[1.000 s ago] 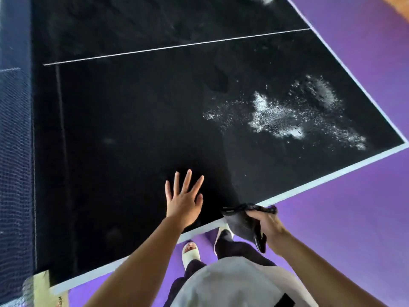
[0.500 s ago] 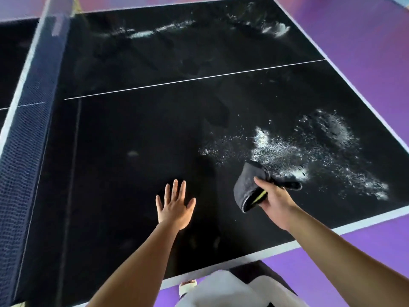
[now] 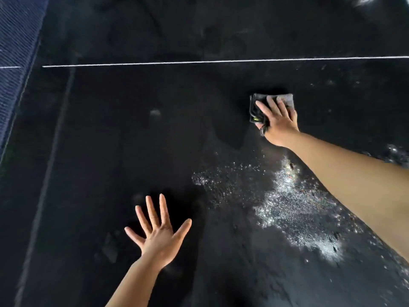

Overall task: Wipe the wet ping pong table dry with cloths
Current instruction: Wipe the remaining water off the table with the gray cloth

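Right hand (image 3: 279, 120): fingers straight, pressing the cloth (image 3: 272, 105) flat on the table (image 3: 137, 134), beyond the water patch (image 3: 294, 209).
Left hand (image 3: 159, 232): splayed flat on the table, holding nothing.
Room: net (image 3: 16, 54) at far left, centre line (image 3: 199, 62) just beyond the cloth (dark surface all around).
Change: half a second ago the cloth was held lifted, nearer the table's edge; now it lies flat, farther out.

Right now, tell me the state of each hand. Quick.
Left hand: open, fingers spread flat on the ping pong table, holding nothing.
Right hand: open, straight fingers pressing the dark cloth onto the table.
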### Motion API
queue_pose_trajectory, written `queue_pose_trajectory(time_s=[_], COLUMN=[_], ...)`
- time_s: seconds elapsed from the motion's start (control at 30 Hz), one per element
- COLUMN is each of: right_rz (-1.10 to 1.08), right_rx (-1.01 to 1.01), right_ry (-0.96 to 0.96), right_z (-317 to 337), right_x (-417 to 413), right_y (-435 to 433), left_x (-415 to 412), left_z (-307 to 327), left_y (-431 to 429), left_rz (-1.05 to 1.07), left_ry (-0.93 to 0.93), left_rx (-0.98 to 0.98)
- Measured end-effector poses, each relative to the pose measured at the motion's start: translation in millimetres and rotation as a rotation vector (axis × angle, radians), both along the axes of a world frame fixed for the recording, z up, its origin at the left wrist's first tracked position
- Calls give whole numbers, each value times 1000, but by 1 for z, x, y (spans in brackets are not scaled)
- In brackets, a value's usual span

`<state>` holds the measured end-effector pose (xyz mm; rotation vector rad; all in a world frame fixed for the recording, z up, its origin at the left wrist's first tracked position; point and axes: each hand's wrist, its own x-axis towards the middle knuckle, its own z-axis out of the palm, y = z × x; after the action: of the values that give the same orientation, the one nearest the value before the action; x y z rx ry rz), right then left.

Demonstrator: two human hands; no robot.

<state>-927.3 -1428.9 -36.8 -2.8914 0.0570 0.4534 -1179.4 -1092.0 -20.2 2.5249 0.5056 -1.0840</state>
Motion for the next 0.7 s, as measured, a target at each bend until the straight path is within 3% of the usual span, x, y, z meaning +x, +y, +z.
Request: queue_pose_trajectory(time_s=[0.2, 0.33, 0.5, 0.7], right_rz=[130, 203, 454, 613], right_rx=[-66, -99, -125, -85], right_ry=[25, 65, 53, 219], right_z=[-6, -11, -10, 7], right_x=[121, 142, 67, -68], right_y=[69, 115, 143, 152], left_x=[8, 10, 9, 7], left_z=[1, 0, 1, 9], left_y=[-1, 0, 2, 9], left_rz=[14, 10, 10, 51], left_ry=[64, 69, 43, -41], left_rx=[9, 7, 16, -84])
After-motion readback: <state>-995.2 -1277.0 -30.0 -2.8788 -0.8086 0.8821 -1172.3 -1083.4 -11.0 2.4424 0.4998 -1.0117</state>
